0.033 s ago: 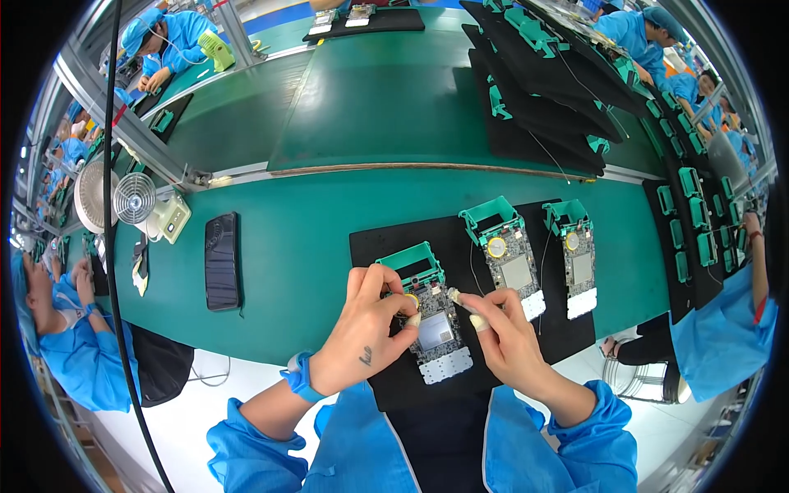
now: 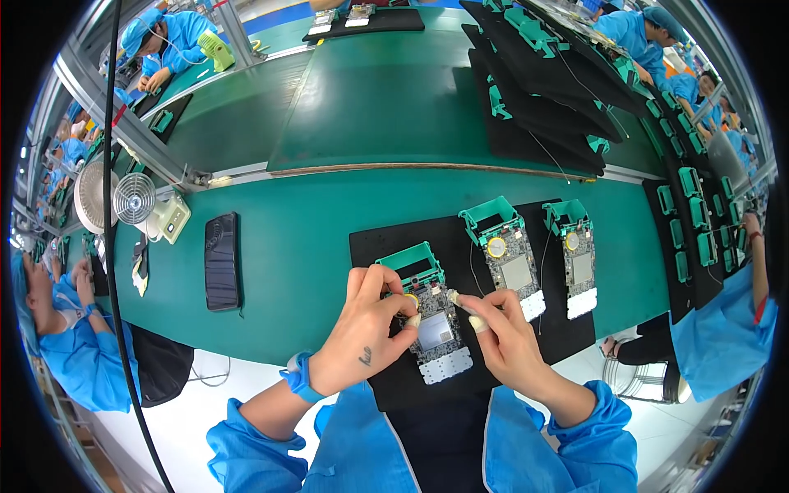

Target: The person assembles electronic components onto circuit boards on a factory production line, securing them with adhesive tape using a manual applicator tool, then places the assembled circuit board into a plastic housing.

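A circuit board [image 2: 433, 320] with a green plastic frame [image 2: 411, 261] at its far end lies on a black mat [image 2: 371, 246] before me. My left hand [image 2: 367, 329] grips its left edge, thumb and fingertips closed beside a round yellow-rimmed coin cell. From the other side my right hand [image 2: 507, 338] reaches the board's upper right edge, index finger and thumb drawn together; anything small between them cannot be made out. Pale finger cots cover several fingertips. To the right lie two similar boards, a middle board [image 2: 515, 269] and a right board [image 2: 580, 267], each with a green frame.
A black phone [image 2: 223, 261] lies left on the green table [image 2: 304, 222], near a small fan [image 2: 136, 197]. Black trays [image 2: 526, 123] holding green frames are stacked at the far right. A dark cable [image 2: 115, 271] hangs at left. Co-workers in blue sit around.
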`<state>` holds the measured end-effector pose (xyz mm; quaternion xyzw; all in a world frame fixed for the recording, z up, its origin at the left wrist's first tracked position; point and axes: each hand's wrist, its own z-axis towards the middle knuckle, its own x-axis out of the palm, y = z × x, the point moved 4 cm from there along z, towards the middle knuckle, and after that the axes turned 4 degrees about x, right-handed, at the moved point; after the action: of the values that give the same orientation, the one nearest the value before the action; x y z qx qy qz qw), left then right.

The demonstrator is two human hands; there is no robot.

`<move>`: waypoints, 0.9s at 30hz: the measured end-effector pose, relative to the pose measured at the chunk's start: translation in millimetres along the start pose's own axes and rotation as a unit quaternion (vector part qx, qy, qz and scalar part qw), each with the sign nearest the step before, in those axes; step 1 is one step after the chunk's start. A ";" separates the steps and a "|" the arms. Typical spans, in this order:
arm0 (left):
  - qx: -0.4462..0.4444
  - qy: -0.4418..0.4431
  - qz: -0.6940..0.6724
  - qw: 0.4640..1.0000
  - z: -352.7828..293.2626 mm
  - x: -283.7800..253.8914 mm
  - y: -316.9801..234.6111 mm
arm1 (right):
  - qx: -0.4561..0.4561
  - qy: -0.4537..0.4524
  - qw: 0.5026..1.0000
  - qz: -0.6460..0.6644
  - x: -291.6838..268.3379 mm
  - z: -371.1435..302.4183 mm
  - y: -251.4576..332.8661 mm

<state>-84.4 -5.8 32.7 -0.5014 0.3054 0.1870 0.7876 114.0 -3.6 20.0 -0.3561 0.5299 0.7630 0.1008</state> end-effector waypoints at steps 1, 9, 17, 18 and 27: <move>0.000 0.000 0.000 1.000 0.1 -0.5 -0.6 | -0.005 0.001 1.000 0.001 0.4 -0.1 1.1; -0.011 -0.008 0.001 1.000 0.8 -1.1 -4.5 | -0.008 0.015 1.000 -0.021 4.7 -2.6 4.2; -0.013 -0.009 0.019 1.000 0.0 -1.2 -7.3 | -0.068 0.009 0.989 -0.132 16.9 -8.8 9.8; -0.014 -0.011 0.024 1.000 0.1 -0.8 -7.6 | -0.067 0.009 0.989 -0.133 20.0 -9.0 8.4; -0.004 -0.035 0.035 0.999 -1.9 7.2 -6.9 | -0.127 -0.041 0.950 -0.282 36.5 -14.4 11.1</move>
<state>-75.4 -10.5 32.0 -0.4867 0.2941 0.2327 0.7890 87.9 -29.1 1.8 -0.4697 0.3017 0.7784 0.2873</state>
